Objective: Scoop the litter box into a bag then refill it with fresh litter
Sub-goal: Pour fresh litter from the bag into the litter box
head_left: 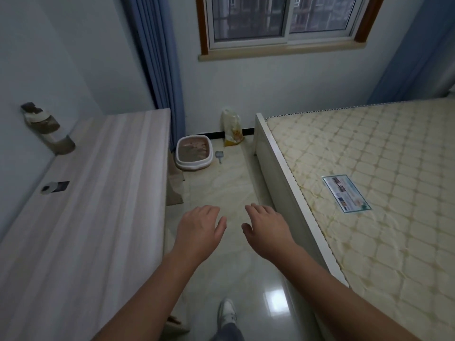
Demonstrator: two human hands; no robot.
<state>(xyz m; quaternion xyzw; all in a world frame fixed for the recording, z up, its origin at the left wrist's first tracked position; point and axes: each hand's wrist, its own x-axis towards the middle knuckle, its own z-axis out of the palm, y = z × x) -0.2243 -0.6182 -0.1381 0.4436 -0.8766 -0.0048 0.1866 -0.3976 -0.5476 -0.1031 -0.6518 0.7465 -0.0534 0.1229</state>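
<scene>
Head view
Floor [229, 193]: glossy pale marble-look tile, running between the counter [93, 193] and the bed [369, 193].
Litter box [194, 155]: on the floor below the window [280, 18].
Scoop [219, 155]: just beside the litter box.
Litter bag [232, 129]: near the litter box, against the wall.
Hands: left hand [199, 230] and right hand [268, 230] both relaxed, empty, well short of the litter box.

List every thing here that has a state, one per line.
litter box: on the floor, uncovered, holding used litter
scoop: lying on the floor beside the box
litter bag: upright against the wall
window: shut
left hand: open, empty
right hand: open, empty
</scene>
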